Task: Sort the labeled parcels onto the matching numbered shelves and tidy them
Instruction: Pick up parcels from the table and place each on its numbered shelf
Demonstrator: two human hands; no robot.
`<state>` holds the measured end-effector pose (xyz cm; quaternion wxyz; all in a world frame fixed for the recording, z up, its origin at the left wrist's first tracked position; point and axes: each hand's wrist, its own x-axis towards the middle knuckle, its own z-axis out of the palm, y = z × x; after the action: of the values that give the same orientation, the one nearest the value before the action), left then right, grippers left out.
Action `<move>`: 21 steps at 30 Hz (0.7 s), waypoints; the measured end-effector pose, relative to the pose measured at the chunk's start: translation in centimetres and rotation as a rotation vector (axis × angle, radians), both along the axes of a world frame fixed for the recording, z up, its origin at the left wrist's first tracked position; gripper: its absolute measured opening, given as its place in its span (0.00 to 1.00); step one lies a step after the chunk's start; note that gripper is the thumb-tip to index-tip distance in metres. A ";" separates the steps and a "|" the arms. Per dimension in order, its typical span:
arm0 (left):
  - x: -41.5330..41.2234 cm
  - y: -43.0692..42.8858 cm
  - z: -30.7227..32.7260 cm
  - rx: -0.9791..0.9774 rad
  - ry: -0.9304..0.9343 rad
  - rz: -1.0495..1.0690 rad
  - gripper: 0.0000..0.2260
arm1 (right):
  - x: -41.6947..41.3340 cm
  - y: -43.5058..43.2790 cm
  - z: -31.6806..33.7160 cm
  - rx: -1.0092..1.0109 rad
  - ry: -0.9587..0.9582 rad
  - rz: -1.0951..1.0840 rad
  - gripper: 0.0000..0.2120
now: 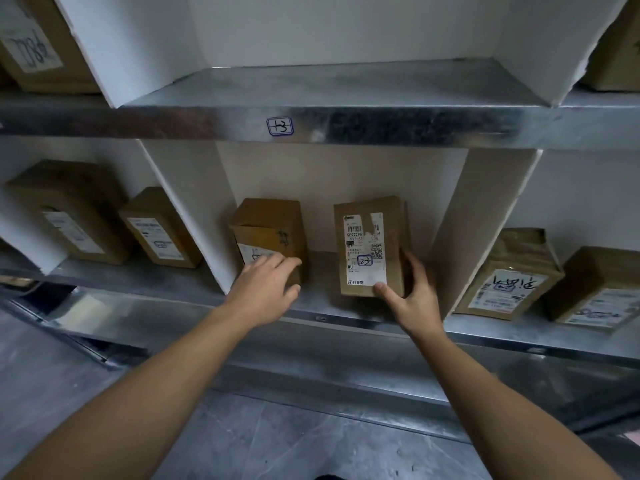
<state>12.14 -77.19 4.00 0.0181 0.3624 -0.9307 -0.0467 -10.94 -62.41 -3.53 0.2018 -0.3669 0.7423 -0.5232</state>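
Observation:
Two brown parcels stand in the middle compartment of the lower metal shelf (322,299). The right parcel (367,237) carries a white label marked 2-3; my right hand (412,299) grips its lower right corner, thumb on the front and fingers round the side. The left parcel (268,230) has a partly torn label; my left hand (266,289) rests on its lower front with fingers fairly straight. The upper shelf's front edge bears a tag reading 1-3 (280,126), and that compartment holds nothing.
White dividers (481,216) separate the compartments. Two parcels (114,220) sit in the compartment to the left, two more (540,275) to the right. Boxes show at the top left (34,43) and top right (620,53). Grey floor lies below.

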 end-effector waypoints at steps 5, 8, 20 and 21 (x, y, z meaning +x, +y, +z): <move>-0.3 -1.2 -0.7 0.046 0.019 0.011 0.23 | 0.0 -0.3 -1.2 0.043 -0.014 -0.041 0.36; -0.5 -1.8 -0.9 0.050 0.040 -0.004 0.23 | -0.3 -0.5 -1.7 0.077 -0.071 -0.047 0.36; -2.0 -3.5 -0.1 0.030 0.136 -0.056 0.22 | -0.9 -2.5 -0.7 -0.044 -0.200 -0.043 0.42; -2.0 -3.5 -0.2 0.035 0.139 -0.055 0.22 | -0.9 -2.6 -0.9 -0.034 -0.200 -0.042 0.42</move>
<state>10.14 -80.67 3.81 0.0752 0.3330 -0.9357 -0.0886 -11.82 -65.02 -4.42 0.2576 -0.3007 0.7168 -0.5739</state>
